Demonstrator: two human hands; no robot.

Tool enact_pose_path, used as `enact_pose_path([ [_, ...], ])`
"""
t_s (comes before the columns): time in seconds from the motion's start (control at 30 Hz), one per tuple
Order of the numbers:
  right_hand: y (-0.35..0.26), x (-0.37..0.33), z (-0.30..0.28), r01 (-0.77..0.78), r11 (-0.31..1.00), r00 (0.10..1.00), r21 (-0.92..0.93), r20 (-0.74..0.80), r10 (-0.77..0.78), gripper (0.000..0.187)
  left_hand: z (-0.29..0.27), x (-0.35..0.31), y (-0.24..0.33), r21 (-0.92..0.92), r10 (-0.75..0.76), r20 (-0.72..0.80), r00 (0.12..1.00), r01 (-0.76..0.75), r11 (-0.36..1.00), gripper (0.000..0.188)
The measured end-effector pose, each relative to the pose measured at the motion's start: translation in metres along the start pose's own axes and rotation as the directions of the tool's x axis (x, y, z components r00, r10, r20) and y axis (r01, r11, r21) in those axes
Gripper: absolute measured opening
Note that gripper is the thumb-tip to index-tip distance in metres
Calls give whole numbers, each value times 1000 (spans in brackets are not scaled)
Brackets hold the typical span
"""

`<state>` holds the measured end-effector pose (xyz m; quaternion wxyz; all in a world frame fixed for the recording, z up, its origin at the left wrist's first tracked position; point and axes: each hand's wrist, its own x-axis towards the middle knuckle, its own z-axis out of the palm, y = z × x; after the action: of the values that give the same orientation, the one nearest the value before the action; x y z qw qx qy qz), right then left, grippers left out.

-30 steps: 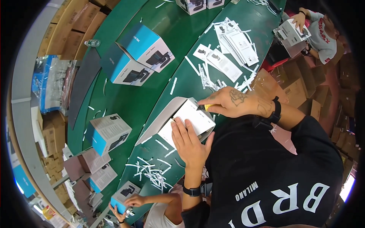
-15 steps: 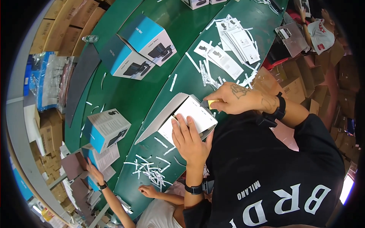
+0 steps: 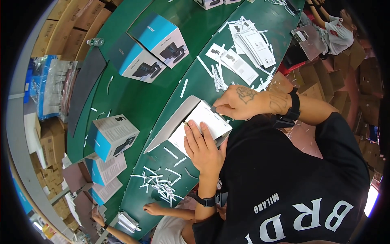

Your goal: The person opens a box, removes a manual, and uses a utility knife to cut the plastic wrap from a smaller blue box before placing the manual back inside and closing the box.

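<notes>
A white carton (image 3: 215, 124) lies in front of me on the green table, its long grey-white flap (image 3: 172, 125) raised at the left. My left hand (image 3: 204, 148) rests flat on the carton's white face with fingers stretched out. At the carton's far right edge, my right hand (image 3: 237, 103) is closed around a small yellow cutter. Only a dark bit of that cutter shows past the fingertips now; its yellow part is covered by the hand.
Blue-and-white printed boxes (image 3: 172, 46) stand at the far left and others (image 3: 115, 136) nearer left. White paper strips (image 3: 160, 185) and a stack of leaflets (image 3: 256, 42) lie on the table. A co-worker's hand (image 3: 153, 208) is at the near edge. A bottle (image 3: 95, 42) lies at far left.
My right hand has shifted slightly left along the carton's edge, and the cutter's yellow part has gone out of sight. My left hand stays put. A co-worker's arm at lower left has drawn down.
</notes>
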<state>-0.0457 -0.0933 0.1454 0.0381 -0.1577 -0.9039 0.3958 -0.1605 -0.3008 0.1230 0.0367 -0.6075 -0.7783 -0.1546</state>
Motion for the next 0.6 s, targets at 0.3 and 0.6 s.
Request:
enact_pose_path([
  [0.3,-23,-14,-15,227,974,960,-3,166,-224,36,-4,6,4,-40,-24,3,1000,24,999,78],
  [0.6,-36,-1,-78,279,905,806,-322,591,-38,32,-32,8,17,-10,-105,226,968,110,994,79],
])
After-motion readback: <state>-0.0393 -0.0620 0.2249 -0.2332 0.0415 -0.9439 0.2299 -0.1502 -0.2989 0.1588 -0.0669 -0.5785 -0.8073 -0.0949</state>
